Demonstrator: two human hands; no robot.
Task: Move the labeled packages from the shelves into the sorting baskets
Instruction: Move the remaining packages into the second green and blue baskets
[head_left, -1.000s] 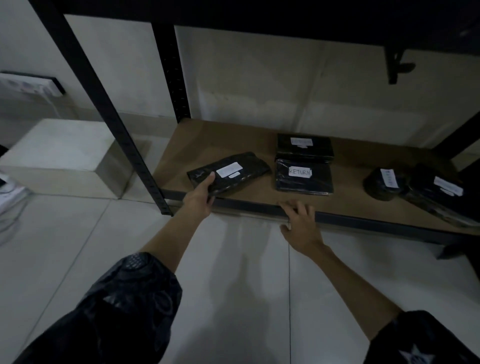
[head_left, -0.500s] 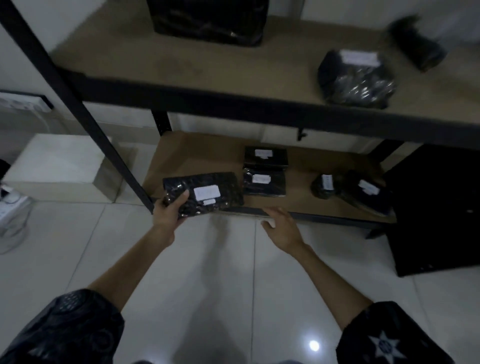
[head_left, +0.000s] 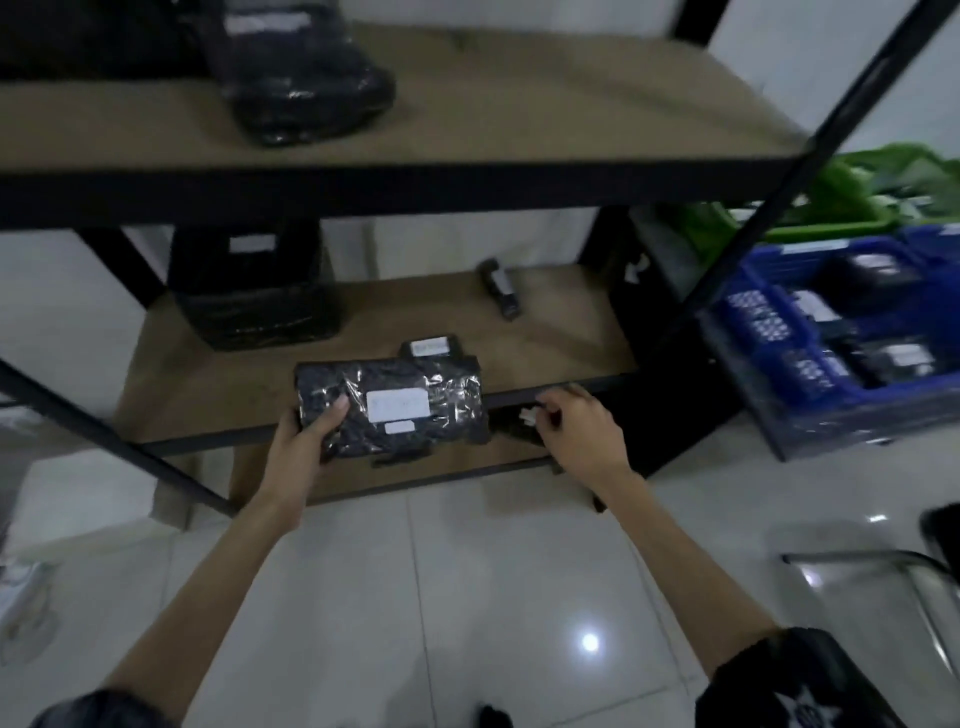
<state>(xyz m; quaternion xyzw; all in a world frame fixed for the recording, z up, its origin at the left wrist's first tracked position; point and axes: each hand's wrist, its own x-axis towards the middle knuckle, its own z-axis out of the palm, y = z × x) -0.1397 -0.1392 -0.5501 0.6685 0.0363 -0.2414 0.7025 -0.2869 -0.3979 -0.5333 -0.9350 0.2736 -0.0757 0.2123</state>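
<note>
My left hand (head_left: 304, 441) grips a flat black wrapped package (head_left: 395, 408) with a white label by its left end, holding it in front of the middle shelf (head_left: 561, 322). My right hand (head_left: 582, 436) hovers just right of that package with loosely curled fingers, apart from it and holding nothing. More labeled black packages lie on the shelves: one behind the held package (head_left: 431, 347), a small one (head_left: 501, 286), a large boxy one (head_left: 249, 291), and one on the upper shelf (head_left: 306, 78). A blue basket (head_left: 769, 332) at the right holds several labeled packages.
A green basket (head_left: 857, 208) sits behind the blue one. A black shelf post (head_left: 779, 182) slants between the shelves and the baskets. A metal frame (head_left: 883, 561) stands on the white tiled floor at lower right. A lower shelf board (head_left: 457, 473) shows under my hands.
My left hand has pulled the package off the bottom shelf and raised it. The view has swung up and to the right, bringing the baskets in. My right hand left the shelf edge.
</note>
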